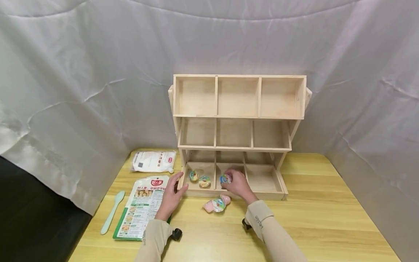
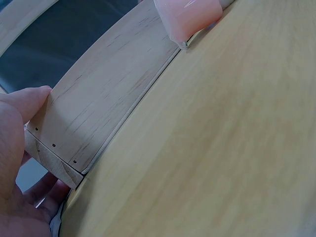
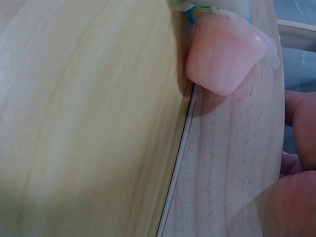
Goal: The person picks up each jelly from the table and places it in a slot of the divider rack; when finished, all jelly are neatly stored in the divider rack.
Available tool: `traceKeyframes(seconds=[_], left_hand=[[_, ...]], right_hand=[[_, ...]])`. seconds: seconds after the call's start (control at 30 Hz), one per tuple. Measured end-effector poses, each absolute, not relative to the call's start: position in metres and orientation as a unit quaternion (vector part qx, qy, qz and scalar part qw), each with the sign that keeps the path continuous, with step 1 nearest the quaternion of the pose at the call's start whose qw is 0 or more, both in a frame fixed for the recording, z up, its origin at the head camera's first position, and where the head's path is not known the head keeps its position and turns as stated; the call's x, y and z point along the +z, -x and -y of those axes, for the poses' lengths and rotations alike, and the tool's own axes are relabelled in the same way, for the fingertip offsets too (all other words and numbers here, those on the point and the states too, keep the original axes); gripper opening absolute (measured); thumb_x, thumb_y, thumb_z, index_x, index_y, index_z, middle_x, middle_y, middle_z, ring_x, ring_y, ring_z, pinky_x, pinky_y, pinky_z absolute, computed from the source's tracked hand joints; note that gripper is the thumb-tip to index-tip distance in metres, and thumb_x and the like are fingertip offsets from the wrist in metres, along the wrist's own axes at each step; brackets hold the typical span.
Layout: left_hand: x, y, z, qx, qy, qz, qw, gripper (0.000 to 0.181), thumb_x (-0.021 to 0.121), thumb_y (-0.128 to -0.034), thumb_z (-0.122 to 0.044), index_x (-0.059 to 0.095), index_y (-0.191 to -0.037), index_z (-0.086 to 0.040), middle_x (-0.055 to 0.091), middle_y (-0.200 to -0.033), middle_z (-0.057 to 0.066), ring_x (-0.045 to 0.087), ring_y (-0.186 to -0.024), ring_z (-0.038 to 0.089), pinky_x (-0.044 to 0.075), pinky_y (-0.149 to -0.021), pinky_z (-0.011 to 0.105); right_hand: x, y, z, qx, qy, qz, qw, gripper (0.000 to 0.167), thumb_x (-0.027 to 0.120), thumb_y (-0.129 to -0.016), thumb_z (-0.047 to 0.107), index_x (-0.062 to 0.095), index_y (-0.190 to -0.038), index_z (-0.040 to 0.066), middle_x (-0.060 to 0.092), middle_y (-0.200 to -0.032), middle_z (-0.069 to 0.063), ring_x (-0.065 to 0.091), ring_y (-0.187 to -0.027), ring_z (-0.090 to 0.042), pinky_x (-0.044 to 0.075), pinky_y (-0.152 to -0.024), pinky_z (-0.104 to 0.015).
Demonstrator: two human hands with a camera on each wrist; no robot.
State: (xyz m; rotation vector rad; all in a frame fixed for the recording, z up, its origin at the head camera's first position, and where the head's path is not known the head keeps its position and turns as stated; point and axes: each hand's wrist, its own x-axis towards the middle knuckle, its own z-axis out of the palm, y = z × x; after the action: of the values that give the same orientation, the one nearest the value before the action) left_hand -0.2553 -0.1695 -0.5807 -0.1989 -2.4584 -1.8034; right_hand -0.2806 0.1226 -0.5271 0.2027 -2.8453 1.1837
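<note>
A three-tier wooden rack (image 1: 239, 117) stands at the table's back, each tier split into three compartments. My left hand (image 1: 171, 195) grips the bottom tier's left front corner, thumb by the front board (image 2: 106, 94) and fingers around the side. Inside the bottom middle compartment, my right hand (image 1: 238, 184) pinches a jelly cup (image 1: 225, 178) with a blue printed lid; the right wrist view does not show this cup. Two jelly cups with yellowish lids, one (image 1: 194, 176) behind the other (image 1: 204, 182), sit in the bottom left compartment. Pink jelly cups (image 3: 224, 54) lie against the rack's front.
Left of the rack lie a white and green food packet (image 1: 140, 207), a clear-edged white pouch (image 1: 154, 161) behind it, and a pale green spatula (image 1: 112, 212). Grey curtains (image 1: 82, 72) enclose the wooden table (image 1: 327, 211).
</note>
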Motion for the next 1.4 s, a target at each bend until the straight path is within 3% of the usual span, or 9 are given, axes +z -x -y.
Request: traceKeyframes(seconds=[0.27,0.6,1.03,1.23,1.4], left_hand=[[-0.583,0.255,0.168,-0.589,0.074,0.803,0.053,0.063,0.068,-0.1015,-0.036,0.043,-0.157,-0.019,0.036,-0.163,0.011,0.041,-0.146,0.041,0.037,-0.119,0.059],[-0.581,0.254,0.167,-0.591,0.072,0.802,0.048,0.064,0.068,-0.1010,-0.037,0.043,-0.157,-0.021,0.037,-0.163,0.008,0.043,-0.145,0.038,0.039,-0.119,0.057],[-0.580,0.256,0.169,-0.587,0.072,0.805,0.048,0.065,0.068,-0.1010,-0.038,0.042,-0.158,-0.021,0.036,-0.163,0.009,0.044,-0.144,0.039,0.039,-0.119,0.058],[-0.580,0.256,0.170,-0.584,0.070,0.807,0.049,0.063,0.068,-0.1013,-0.037,0.043,-0.157,-0.022,0.036,-0.163,0.008,0.043,-0.144,0.039,0.039,-0.119,0.058],[-0.582,0.256,0.171,-0.584,0.076,0.806,0.049,0.064,0.068,-0.1016,-0.036,0.042,-0.158,-0.019,0.036,-0.163,0.010,0.042,-0.146,0.039,0.037,-0.120,0.058]], right_hand=[[-0.531,0.280,-0.125,0.385,-0.069,0.920,0.032,0.054,0.090,-0.075,0.011,0.067,-0.123,-0.002,0.071,-0.107,-0.015,0.067,-0.093,-0.026,0.058,-0.084,-0.043],[-0.531,0.280,-0.126,0.395,-0.067,0.916,0.018,0.064,0.090,-0.076,0.012,0.063,-0.132,-0.001,0.070,-0.116,-0.016,0.067,-0.099,-0.028,0.059,-0.088,-0.045],[-0.522,0.273,-0.126,0.420,-0.079,0.901,0.074,0.054,0.085,-0.084,0.015,0.065,-0.134,0.007,0.060,-0.134,-0.018,0.059,-0.122,-0.038,0.047,-0.108,-0.059],[-0.507,0.253,-0.123,0.433,-0.113,0.893,0.053,0.048,0.083,-0.087,0.014,0.067,-0.132,0.012,0.062,-0.130,-0.014,0.060,-0.120,-0.037,0.051,-0.104,-0.057],[-0.502,0.234,-0.121,0.459,-0.163,0.873,0.018,0.043,0.082,-0.087,0.011,0.070,-0.129,0.007,0.064,-0.125,-0.018,0.064,-0.114,-0.041,0.056,-0.099,-0.054]])
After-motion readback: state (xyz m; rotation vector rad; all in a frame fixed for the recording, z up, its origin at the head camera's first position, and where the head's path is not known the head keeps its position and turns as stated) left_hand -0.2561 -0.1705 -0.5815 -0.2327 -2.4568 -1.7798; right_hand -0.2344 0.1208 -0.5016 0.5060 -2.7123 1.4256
